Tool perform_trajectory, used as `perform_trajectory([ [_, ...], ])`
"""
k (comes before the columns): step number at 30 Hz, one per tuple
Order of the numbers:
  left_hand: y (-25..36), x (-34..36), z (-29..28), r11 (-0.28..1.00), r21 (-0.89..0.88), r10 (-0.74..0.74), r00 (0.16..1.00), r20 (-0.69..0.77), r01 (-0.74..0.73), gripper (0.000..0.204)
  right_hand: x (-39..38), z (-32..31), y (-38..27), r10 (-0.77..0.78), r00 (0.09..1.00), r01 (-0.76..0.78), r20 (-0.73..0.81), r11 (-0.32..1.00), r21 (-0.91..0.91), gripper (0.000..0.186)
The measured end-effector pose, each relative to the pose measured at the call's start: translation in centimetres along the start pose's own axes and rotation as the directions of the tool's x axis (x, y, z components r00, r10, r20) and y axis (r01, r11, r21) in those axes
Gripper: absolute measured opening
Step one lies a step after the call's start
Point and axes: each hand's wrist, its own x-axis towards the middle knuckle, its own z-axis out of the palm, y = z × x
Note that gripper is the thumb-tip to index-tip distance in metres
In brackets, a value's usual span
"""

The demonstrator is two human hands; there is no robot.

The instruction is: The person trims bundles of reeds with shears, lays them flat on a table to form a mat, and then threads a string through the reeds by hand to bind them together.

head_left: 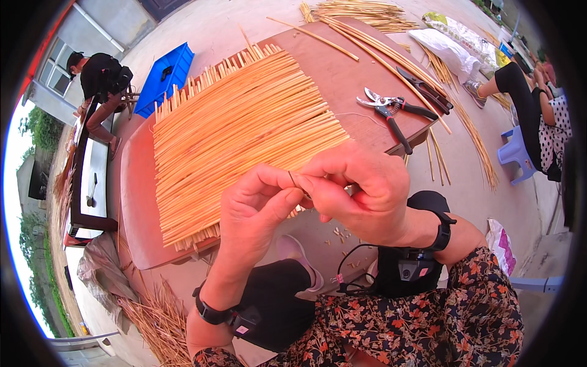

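Observation:
My left hand (252,211) and my right hand (361,191) meet over the near edge of a mat of straw-yellow stalks (238,137). The fingertips of both are pinched together on a thin dark strand (291,178); whether it is thread or wire I cannot tell. Most of it is hidden by the fingers. Side by side, the stalks lie on a reddish-brown table (137,205), their ends uneven at the far left. Right of the mat rest pruning shears (391,111) with black handles, their blades apart. A fine pale strand (362,115) runs near them.
Dark-handled shears (426,92) and long loose stalks (379,52) lie at the table's right. A blue crate (165,79) stands beyond it. One person (104,79) bends at the far left; another (532,116) sits at the right by a blue stool (516,156). Reed scraps (158,324) cover the floor lower left.

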Motion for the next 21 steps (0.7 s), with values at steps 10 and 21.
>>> perform_trajectory([
  [10,0.11,0.03,0.08,1.0,-0.025,-0.006,1.0,0.011,0.007,0.008,0.12,-0.07,-0.07,-0.048,0.999,0.047,-0.007,0.997,-0.067,0.013],
  [21,0.27,0.08,0.21,1.0,0.0,0.008,1.0,0.011,-0.008,0.008,0.16,0.3,-0.22,0.025,0.998,-0.029,-0.057,0.997,-0.068,0.012],
])
